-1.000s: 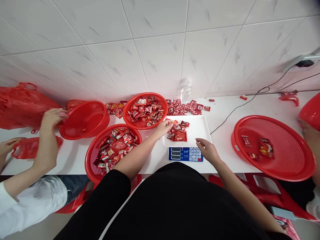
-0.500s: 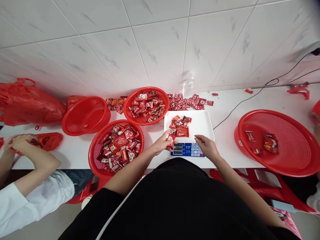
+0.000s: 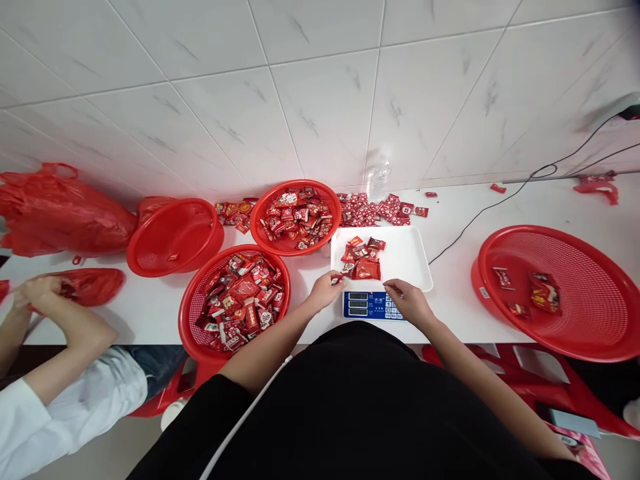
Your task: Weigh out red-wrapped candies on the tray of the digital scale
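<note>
My left hand (image 3: 326, 291) is at the near left edge of the white weighing tray (image 3: 407, 257), its fingers curled together. A small reddish bit shows at the fingertips, too small to make out. Just beyond it, several red wrapped snack packets (image 3: 367, 269) lie in the left half of the tray. My right hand (image 3: 409, 300) hovers over the right side of the scale's blue keypad (image 3: 376, 307), hiding some keys. Its fingers are loosely bent and apart, with nothing seen in them.
Red baskets of packets stand to the left (image 3: 283, 303) and behind (image 3: 337, 217); another basket (image 3: 131, 257) is farther left. A large basket (image 3: 477, 273) stands right. A clear bottle (image 3: 379, 180) is by the wall. A co-worker's hands (image 3: 40, 292) hold a red bag.
My left hand has moved slightly left, and the red packet that showed in its fingers is no longer plainly visible there. My right hand has shifted left over the keypad. The view has tilted slightly.
</note>
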The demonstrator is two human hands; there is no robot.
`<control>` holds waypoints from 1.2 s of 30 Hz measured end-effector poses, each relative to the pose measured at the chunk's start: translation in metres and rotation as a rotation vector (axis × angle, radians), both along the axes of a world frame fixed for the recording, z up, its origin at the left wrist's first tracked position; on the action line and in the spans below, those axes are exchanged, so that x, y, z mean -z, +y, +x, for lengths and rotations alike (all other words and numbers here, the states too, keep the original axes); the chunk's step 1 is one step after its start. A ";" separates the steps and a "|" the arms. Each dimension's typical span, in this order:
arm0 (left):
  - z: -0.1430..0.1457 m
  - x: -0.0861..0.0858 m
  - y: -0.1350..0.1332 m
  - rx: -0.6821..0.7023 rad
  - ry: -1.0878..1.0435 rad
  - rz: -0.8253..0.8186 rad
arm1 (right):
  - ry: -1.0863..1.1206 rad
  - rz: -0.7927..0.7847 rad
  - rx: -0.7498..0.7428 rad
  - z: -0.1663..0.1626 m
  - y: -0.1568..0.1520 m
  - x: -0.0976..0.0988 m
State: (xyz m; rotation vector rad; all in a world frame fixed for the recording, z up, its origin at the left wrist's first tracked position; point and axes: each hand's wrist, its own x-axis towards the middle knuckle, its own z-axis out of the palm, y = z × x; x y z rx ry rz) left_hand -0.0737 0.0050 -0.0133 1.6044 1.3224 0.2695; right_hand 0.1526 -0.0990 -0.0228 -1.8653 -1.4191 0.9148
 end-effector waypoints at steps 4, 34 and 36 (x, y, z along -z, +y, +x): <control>0.016 0.004 0.029 0.138 0.276 0.250 | -0.006 0.007 -0.007 -0.001 0.000 -0.001; -0.001 -0.032 -0.027 0.024 -0.555 -0.813 | 0.296 -0.019 -0.170 -0.041 0.008 -0.014; 0.001 -0.031 -0.031 0.056 -0.535 -0.854 | 0.284 0.022 -0.195 -0.051 0.006 -0.016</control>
